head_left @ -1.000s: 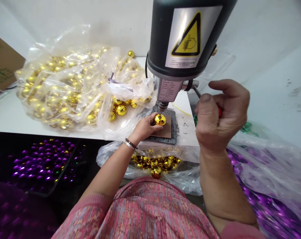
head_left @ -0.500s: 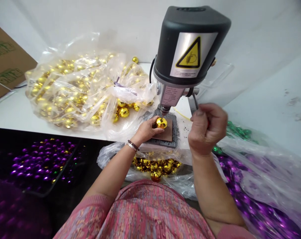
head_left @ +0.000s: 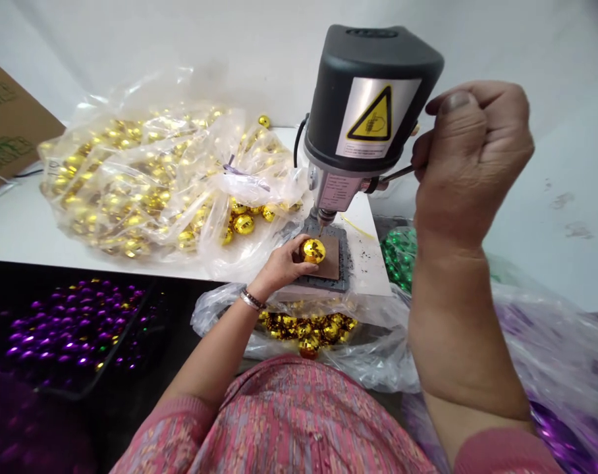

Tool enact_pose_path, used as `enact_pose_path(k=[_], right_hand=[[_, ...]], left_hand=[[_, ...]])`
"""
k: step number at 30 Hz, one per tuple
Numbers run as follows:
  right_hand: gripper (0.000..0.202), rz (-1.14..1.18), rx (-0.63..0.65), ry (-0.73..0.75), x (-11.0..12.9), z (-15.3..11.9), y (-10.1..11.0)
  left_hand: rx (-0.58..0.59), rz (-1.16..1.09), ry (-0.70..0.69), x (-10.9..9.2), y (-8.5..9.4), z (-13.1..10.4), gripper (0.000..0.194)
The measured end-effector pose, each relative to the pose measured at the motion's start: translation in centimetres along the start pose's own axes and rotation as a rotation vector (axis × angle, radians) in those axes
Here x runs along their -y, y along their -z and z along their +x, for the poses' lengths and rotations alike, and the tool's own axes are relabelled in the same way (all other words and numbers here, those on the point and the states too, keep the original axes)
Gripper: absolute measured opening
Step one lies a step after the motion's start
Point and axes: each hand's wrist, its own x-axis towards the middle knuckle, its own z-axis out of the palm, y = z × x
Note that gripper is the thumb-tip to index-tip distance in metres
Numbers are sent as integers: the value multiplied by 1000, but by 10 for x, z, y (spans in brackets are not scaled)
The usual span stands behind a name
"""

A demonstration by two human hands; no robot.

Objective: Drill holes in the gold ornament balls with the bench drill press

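Note:
Between thumb and fingers, my left hand point(head_left: 285, 264) grips a shiny gold faceted ball point(head_left: 313, 251). It holds the ball over the brown board point(head_left: 331, 258) on the base of a drill press point(head_left: 373, 99), just in front of the drill bit point(head_left: 321, 230). Ball and bit look apart. My right hand point(head_left: 471, 158) is raised beside the machine's head and closed around the end of the feed lever point(head_left: 398, 173); the grip part of the lever is hidden inside the fingers.
A clear plastic bag point(head_left: 131, 178) of gold balls covers much of the white table point(head_left: 12, 230). An open bag of gold balls point(head_left: 309, 329) hangs at the front edge. Purple balls point(head_left: 76, 329) sit low left; green balls point(head_left: 398, 257) lie at right. A cardboard box point(head_left: 17, 125) stands far left.
My right hand has risen with the feed lever, swinging it up. The bit has come away from the ball, and my left hand has brought the ball slightly left and toward me.

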Motion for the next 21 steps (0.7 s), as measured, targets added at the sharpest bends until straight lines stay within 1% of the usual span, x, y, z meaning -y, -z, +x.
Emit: enact_pose_path(k=[2, 6, 8, 10, 11, 12, 13, 14, 15, 17, 18, 19, 20, 21], right_hand=[[18, 25, -36, 11, -1, 0, -3], [20, 103, -89, 54, -1, -4, -6], [19, 106, -87, 45, -2, -4, -6], [18, 89, -70, 13, -3, -3, -5], [18, 85, -60, 1, -4, -3, -4], [18, 89, -59, -4, -5, -3, -4], [19, 97, -60, -3, -7, -4, -4], [19, 102, -61, 4, -8, -4, -3], [20, 104, -67, 18, -9, -4, -3], [20, 98, -68, 33, -8, -5, -3], [20, 91, -62, 37, -7, -5, -3], [20, 86, -52, 42, -6, -5, -3], [21, 86, -42, 50, -4, -5, -3], [21, 87, -33, 59, -2, -6, -3]], left_hand=[[78, 15, -26, -1, 9, -16, 64], [352, 121, -48, -1, 27, -51, 56], [406, 207, -24, 1, 34, -66, 56], [405, 287, 12, 4, 41, -75, 57], [382, 311, 29, 5, 44, -75, 55], [329, 324, 45, 7, 49, -73, 51], [244, 332, 62, 9, 54, -68, 46], [130, 343, 81, 11, 60, -61, 42], [-13, 369, 102, 13, 66, -51, 40], [-277, 478, 161, 18, 80, -28, 42], [-377, 558, 184, 21, 86, -16, 44], [-424, 636, 192, 23, 91, -5, 46], [-434, 703, 209, 25, 95, 5, 47], [-419, 763, 230, 26, 98, 14, 46]])
